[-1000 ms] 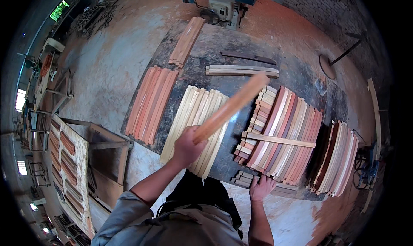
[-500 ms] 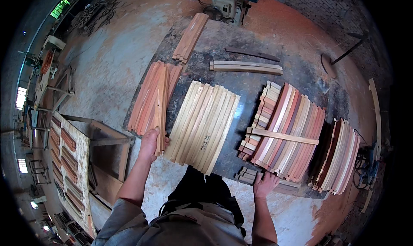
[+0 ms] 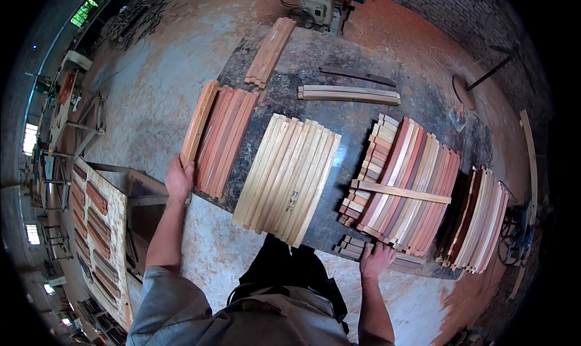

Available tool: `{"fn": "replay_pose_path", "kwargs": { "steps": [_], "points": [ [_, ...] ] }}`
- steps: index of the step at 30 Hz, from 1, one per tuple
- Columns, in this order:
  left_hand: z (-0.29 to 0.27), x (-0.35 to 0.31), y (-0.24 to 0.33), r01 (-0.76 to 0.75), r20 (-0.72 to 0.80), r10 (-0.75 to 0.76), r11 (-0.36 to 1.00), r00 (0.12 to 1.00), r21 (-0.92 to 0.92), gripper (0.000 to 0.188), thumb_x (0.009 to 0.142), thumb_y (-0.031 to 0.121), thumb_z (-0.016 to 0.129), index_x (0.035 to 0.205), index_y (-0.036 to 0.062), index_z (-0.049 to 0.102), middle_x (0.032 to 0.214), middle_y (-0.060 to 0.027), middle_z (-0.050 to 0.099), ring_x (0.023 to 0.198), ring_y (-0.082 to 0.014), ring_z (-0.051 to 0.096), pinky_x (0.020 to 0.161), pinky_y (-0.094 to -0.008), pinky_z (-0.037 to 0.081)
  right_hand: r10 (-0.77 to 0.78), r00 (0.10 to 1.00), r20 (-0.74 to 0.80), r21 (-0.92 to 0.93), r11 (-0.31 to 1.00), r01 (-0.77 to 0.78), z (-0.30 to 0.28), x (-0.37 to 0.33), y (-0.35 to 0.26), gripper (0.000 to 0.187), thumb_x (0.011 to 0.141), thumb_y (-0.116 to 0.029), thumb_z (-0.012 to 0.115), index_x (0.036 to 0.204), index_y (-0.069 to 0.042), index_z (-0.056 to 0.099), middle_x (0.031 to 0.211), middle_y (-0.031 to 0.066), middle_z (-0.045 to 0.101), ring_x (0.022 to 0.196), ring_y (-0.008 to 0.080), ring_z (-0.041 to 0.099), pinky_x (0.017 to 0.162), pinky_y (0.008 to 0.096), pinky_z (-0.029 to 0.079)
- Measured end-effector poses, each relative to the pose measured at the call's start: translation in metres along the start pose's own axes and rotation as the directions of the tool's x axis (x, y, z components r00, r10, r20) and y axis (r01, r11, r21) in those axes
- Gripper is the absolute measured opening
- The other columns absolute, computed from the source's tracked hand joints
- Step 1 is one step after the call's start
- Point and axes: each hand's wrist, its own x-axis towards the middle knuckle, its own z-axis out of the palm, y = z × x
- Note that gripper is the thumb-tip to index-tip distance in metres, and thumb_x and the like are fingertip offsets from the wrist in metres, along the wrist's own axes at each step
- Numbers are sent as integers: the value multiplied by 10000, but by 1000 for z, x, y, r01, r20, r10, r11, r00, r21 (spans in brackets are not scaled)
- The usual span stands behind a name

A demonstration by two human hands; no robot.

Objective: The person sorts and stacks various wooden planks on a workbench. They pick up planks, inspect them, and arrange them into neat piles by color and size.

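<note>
My left hand (image 3: 180,178) is closed around the near end of a reddish-brown wooden strip (image 3: 200,119). That strip runs along the left side of a bundle of reddish wooden strips (image 3: 227,141) on the dark table. To the right of this bundle lie pale wooden strips (image 3: 287,176) side by side, with dark marks on one. My right hand (image 3: 376,261) rests, fingers spread, on low greyish wooden strips (image 3: 409,260) at the table's near edge. Just beyond it stands a tall stack of mixed-colour strips (image 3: 411,176), with a pale strip (image 3: 402,191) lying across.
Another stack (image 3: 481,219) of strips stands at the table's right. Farther back lie short pale strips (image 3: 349,95), a dark curved piece (image 3: 357,75) and more reddish strips (image 3: 270,52). A board with wooden pieces (image 3: 100,237) stands left; a machine (image 3: 315,7) stands beyond the table.
My left hand has carried the reddish-brown strip leftward, from the right part of the reddish bundle to its left side. The right hand stays on the greyish strips.
</note>
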Motion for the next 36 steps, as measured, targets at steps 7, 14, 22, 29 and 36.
{"fn": "replay_pose_path", "kwargs": {
  "steps": [7, 14, 22, 29, 36],
  "points": [
    [36, 21, -19, -1, 24, -1, 997, 1000, 75, 492, 887, 330, 638, 1282, 56, 536, 1164, -233, 633, 1047, -422, 622, 900, -499, 487, -26, 999, -21, 1, 1000, 26, -2, 0, -3, 533, 842, -396, 648, 1255, -61, 612, 1084, 206, 586, 1199, 394, 461, 1111, 545, 256],
    [45, 40, -28, 81, 146, -74, 996, 986, -43, 533, 847, 350, 659, 1267, 48, 527, 1155, -242, 637, 1046, -432, 623, 892, -505, 493, -57, 992, -112, 6, 998, 58, 5, -1, -7, 478, 815, -396, 680, 1157, -65, 655, 979, 186, 587, 1062, 377, 513, 1061, 552, 297],
    [58, 50, -63, -136, 133, 150, 985, 980, -103, 489, 854, 225, 663, 1256, -16, 522, 1076, -254, 649, 964, -418, 634, 855, -479, 490, -33, 994, -101, 66, 997, 40, -11, 6, -4, 348, 805, -403, 693, 962, -92, 686, 940, 152, 591, 1021, 354, 515, 999, 535, 340],
    [33, 34, 38, -346, 12, 346, 937, 938, 45, 556, 919, 242, 623, 1355, -68, 469, 1276, -268, 561, 1209, -414, 530, 1029, -443, 416, -66, 983, -172, 165, 982, 95, -12, -1, 3, 401, 799, -441, 712, 977, -84, 672, 954, 119, 588, 1009, 324, 519, 1002, 492, 346],
    [41, -105, 277, -691, 187, 823, 555, 536, -463, 501, 833, 112, 665, 1297, -17, 529, 1309, -235, 547, 1237, -397, 519, 1076, -422, 400, -53, 953, -298, 472, 860, 195, -51, -13, -10, 362, 783, -214, 768, 1069, -40, 630, 1017, 136, 620, 982, 337, 561, 912, 456, 439]
  ]
}}
